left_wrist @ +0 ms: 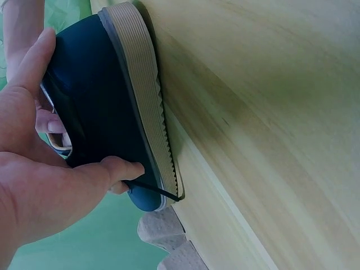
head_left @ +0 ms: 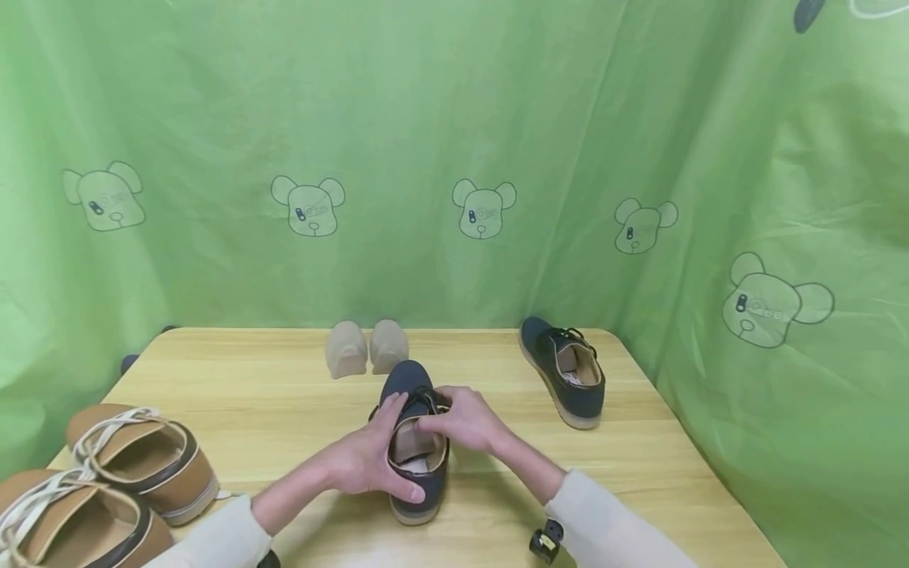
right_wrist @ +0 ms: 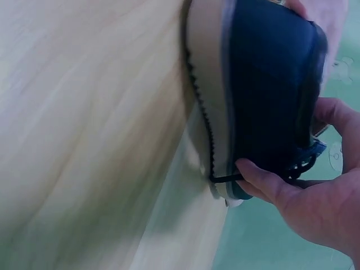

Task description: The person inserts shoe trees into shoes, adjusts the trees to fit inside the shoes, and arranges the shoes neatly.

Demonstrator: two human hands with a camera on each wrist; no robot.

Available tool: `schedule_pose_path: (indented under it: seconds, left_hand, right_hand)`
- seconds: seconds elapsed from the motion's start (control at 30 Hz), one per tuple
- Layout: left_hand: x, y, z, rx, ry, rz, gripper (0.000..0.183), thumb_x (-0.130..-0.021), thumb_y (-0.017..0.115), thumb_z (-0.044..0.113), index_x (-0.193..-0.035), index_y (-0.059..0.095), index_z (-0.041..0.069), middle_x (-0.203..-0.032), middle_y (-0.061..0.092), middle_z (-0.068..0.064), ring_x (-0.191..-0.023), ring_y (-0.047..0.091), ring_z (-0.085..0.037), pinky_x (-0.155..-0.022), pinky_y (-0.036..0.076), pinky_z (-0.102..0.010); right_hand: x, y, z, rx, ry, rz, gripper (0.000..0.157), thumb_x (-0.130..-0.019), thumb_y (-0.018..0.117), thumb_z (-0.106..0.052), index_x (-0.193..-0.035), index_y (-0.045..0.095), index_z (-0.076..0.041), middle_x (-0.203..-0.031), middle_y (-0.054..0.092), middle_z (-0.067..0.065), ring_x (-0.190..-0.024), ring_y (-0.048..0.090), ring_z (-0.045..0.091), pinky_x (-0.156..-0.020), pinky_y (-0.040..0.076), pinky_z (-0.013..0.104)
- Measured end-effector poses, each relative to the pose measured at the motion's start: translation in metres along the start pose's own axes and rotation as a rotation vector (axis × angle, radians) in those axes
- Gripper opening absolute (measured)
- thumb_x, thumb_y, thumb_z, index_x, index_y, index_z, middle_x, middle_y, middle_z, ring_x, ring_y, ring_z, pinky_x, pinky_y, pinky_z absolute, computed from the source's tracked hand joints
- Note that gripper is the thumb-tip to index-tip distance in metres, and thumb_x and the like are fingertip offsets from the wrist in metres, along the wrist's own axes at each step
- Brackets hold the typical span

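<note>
A dark navy lace-up shoe [head_left: 408, 377] with a tan sole stands on the table, toe toward the back. My left hand [head_left: 364, 456] grips it from the left, thumb at the heel and fingers along the side near the laces. On the other side, my right hand [head_left: 469, 418] pinches the upper by the laces, its thumb inside the opening. Both wrist views show fingertips against the navy sides [left_wrist: 95, 95] [right_wrist: 270, 84], with a black lace [right_wrist: 225, 178] hanging down across the sole. A pale label shows inside the shoe.
The matching navy shoe [head_left: 578, 394] stands at the back right. Two grey toe-shaped forms [head_left: 346, 351] [head_left: 389, 347] sit near the table's [head_left: 248, 371] back edge. Brown shoes [head_left: 192, 481] [head_left: 152, 544] with white laces are at the front left. Green curtain [head_left: 398, 95] encloses the table.
</note>
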State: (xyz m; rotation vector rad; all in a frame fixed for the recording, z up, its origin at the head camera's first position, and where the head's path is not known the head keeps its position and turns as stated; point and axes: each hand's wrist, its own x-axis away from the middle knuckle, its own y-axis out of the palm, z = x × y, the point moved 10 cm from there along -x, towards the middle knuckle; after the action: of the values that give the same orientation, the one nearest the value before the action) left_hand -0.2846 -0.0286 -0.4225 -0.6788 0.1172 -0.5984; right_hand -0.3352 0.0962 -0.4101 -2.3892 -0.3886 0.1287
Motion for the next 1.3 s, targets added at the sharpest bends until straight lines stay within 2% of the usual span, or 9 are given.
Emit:
schedule_pose_path:
  seconds: [0.47, 0.83, 1.2, 1.3]
  left_hand:
    - [-0.0006, -0.001, 0.0005, 0.006, 0.002, 0.018, 0.141, -0.066, 0.094, 0.044, -0.162, 0.0, 0.0, -0.167, -0.004, -0.029, -0.151, 0.022, -0.045, -0.12, 0.028, -0.058]
    - [0.0007, -0.0004, 0.0045, -0.029, 0.0, 0.044, 0.142, -0.065, 0.094, 0.044, -0.161, 0.0, -0.002, -0.167, -0.001, -0.031, -0.151, 0.022, -0.045, -0.12, 0.029, -0.056]
    - [0.0033, -0.0018, 0.0079, -0.022, 0.01, 0.045, 0.141, -0.067, 0.094, 0.042, -0.16, -0.001, -0.003, -0.166, -0.003, -0.032, -0.15, 0.024, -0.047, -0.12, 0.03, -0.056]
    - [0.0031, -0.0016, 0.0089, -0.018, 0.011, 0.042, 0.141, -0.067, 0.095, 0.041, -0.16, -0.001, -0.005, -0.166, -0.003, -0.033, -0.15, 0.023, -0.047, -0.12, 0.029, -0.056]
  right_hand:
    - [0.0002, -0.0018, -0.0045, 0.067, -0.028, 0.044, 0.041, -0.079, 0.076, -0.033, -0.113, 0.073, -0.009, -0.091, 0.072, 0.001, -0.078, 0.062, 0.014, -0.067, 0.053, 0.028]
    - [0.0021, -0.0038, -0.001, 0.067, -0.015, 0.115, 0.046, -0.081, 0.079, -0.031, -0.119, 0.072, -0.006, -0.105, 0.076, 0.008, -0.086, 0.066, 0.013, -0.075, 0.057, 0.03]
    - [-0.0021, -0.0054, -0.0016, 0.08, -0.01, 0.156, 0.043, -0.081, 0.08, -0.029, -0.116, 0.072, -0.005, -0.107, 0.076, 0.011, -0.09, 0.068, 0.015, -0.076, 0.058, 0.031]
    - [-0.0015, -0.0056, -0.0017, 0.079, -0.007, 0.165, 0.041, -0.081, 0.081, -0.028, -0.114, 0.073, -0.005, -0.104, 0.076, 0.01, -0.086, 0.067, 0.015, -0.073, 0.057, 0.03]
